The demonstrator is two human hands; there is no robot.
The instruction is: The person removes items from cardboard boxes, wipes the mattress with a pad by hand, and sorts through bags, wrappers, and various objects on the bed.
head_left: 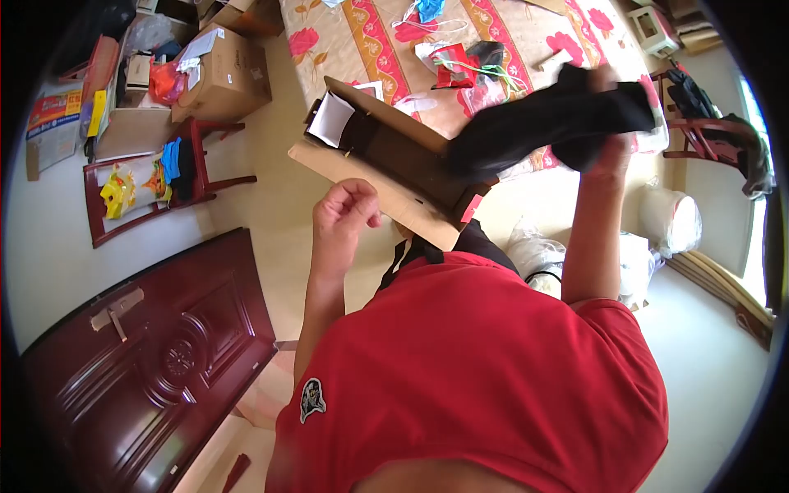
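An open, long cardboard box (394, 152) is tilted in front of me, with a dark inside and a white piece (331, 120) at its far left end. My left hand (345, 209) is closed at the edge of the box's near flap, its fingers curled. Up at the right, my right hand (610, 156) grips a soft-looking black item (542, 123), blurred by motion, whose kind I cannot make out. The item's lower left end hangs at the right part of the box, over its opening.
A table with a flowered cloth (329, 49) carries small packages and cords (468, 70). Left are a large carton (230, 78), a chair (197, 185) with bags and a dark red door (164, 353). Wrapped items (670, 218) and a chair (699, 135) stand right.
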